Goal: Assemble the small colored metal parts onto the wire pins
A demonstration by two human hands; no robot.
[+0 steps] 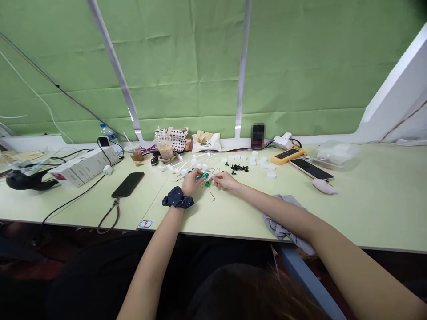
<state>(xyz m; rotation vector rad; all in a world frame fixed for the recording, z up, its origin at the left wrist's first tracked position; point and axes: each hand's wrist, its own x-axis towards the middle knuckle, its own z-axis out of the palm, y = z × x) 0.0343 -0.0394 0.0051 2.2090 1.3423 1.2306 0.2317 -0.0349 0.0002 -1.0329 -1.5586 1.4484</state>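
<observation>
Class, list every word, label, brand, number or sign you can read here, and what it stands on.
"9" (probably): red figure on the blue-outlined white label on the pale table.
Dark lettering on the cream pouch: too blurred to read.
Print on the white rectangular boxes: too small to read.

Head view: from close above table, facing forward and down toward green backdrop.

Green piece partly hidden by left hand, gray cloth partly covered by right forearm, dark upright screen blurred
</observation>
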